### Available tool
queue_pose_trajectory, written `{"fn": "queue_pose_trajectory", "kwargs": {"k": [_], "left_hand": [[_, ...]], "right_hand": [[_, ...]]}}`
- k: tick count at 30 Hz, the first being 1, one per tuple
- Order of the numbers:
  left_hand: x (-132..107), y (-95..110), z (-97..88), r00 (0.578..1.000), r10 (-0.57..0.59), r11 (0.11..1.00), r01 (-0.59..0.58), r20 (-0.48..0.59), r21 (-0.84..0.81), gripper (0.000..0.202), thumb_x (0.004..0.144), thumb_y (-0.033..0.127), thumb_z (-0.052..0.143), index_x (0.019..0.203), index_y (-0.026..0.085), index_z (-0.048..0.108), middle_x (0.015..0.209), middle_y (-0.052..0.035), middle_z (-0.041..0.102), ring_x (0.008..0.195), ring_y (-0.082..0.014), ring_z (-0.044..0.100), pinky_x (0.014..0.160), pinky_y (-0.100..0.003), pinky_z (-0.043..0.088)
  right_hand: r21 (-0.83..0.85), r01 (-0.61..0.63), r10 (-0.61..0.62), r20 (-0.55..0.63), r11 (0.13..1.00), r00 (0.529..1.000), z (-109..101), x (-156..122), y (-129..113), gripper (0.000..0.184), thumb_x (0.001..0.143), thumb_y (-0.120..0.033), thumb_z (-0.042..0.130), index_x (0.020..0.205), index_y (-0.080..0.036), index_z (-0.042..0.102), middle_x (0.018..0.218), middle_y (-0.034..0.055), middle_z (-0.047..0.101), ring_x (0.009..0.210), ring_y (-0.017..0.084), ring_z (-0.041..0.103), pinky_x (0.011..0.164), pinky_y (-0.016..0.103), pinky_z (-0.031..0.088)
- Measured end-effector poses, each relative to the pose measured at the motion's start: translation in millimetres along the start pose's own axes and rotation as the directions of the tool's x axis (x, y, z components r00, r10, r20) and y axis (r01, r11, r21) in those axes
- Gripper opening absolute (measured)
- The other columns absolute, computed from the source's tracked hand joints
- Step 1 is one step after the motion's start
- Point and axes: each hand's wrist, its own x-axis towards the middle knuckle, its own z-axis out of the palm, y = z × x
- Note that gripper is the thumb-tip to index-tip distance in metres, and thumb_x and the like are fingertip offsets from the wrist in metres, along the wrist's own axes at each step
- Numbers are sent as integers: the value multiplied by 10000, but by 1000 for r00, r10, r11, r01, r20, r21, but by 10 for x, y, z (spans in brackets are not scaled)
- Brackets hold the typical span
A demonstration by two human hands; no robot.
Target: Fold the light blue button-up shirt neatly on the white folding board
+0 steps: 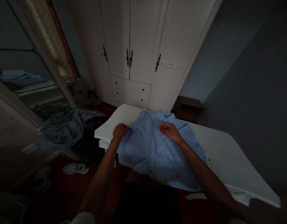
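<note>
A light blue collared shirt [155, 149] lies spread and wrinkled over a white table [215, 140], with its collar at the far side and its lower part hanging over the near edge. At the shirt's left edge, my left hand [120, 131] is closed, pinching the cloth. My right hand [170, 133] is over the upper front, just below the collar. Its fingers are curled together at the cloth there; the exact grip is dim.
A white wardrobe [141, 40] stands behind the table. Left of it, clothes [64, 127] are heaped beside a mirror [24, 71]. A sneaker [75, 168] lies on the red floor. A small brown cabinet [189, 107] stands at the back right.
</note>
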Motion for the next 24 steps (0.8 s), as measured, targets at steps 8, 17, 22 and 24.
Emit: {"fn": "queue_pose_trajectory", "kwargs": {"k": [8,17,22,24], "left_hand": [[48,-36,-45,997,-47,998,45,57,36,284,724,356,685,949,192,736,1045,-145,736,1017,-290,672,765,-315,477],[-192,-166,-87,995,-64,992,54,82,113,446,910,490,417,821,158,700,939,-192,726,928,-309,690,719,-346,470],[-436,-370,-85,995,40,985,-23,96,-173,393,857,537,504,828,192,690,836,-99,726,790,-237,681,676,-291,459],[-550,-478,-100,986,75,956,-29,147,-293,429,808,600,543,764,194,673,697,-42,674,659,-203,637,591,-268,428]], "right_hand": [[-422,-75,30,-113,903,993,808,1526,149,285,834,-238,552,1094,-141,620,1125,112,670,1054,218,607,922,321,461],[-612,-173,79,-178,772,981,1117,1973,498,387,867,-373,596,1152,-112,605,1216,201,581,1162,306,518,993,392,387],[-661,-113,-17,-186,742,982,1128,1936,619,374,942,-373,463,1168,-115,614,1229,196,562,1163,293,498,1001,386,366],[-672,-96,-38,-182,735,983,1129,1937,645,373,943,-371,461,1166,-117,619,1205,194,571,1144,291,505,986,380,374]]}}
